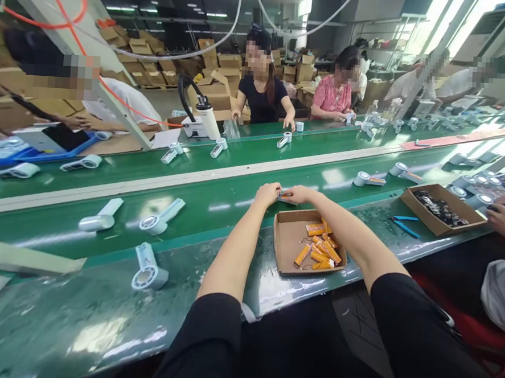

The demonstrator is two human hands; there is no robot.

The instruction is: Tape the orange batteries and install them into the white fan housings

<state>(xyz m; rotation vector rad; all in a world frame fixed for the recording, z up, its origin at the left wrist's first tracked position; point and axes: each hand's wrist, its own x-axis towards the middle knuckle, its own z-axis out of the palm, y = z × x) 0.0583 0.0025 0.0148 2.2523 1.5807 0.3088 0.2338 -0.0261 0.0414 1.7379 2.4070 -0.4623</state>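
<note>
Over the green belt (209, 189), the left hand (268, 194) pinches one end of a pale casing (286, 198), held between both hands; the right hand (300, 194) grips its other end, just beyond a cardboard tray (287, 242) of orange packs (326, 249).

The head-worn view looks forward and down from close behind the green workbench (183, 273), over the person's hands (268, 195) and across the conveyor belt (218, 195) toward cardboard boxes (146, 67).
</note>
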